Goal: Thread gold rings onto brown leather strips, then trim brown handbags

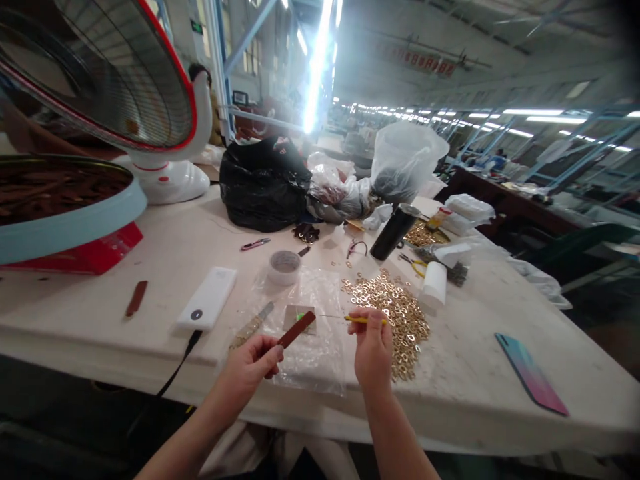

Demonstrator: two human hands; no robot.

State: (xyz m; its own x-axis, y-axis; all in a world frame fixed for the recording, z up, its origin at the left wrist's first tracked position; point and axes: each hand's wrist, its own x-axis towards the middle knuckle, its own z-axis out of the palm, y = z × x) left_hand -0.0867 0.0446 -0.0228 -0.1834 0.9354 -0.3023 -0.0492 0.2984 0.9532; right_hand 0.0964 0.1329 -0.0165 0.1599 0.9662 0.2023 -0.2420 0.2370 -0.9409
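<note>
Pinched in my left hand [257, 358] is a brown leather strip [299, 329], slanting up to the right above a clear plastic sheet [325, 367]. My right hand [373, 343] grips a thin tool with a yellow handle [365, 320]; its fine needle-like shaft points left, near the strip's far end. Whether the tip touches the strip I cannot tell. Partly behind the strip lies a small square pad [293, 313] with a bright green spot. Right of my right hand spreads a heap of small gold metal rings [407, 327].
A wrapped blade [253, 325], a tape roll [285, 268], a white power bank [209, 300] and another leather strip [137, 298] lie leftward. Farther back are a fan [167, 180], a black bag [265, 187] and a black cylinder [394, 233]. A phone [531, 373] lies right.
</note>
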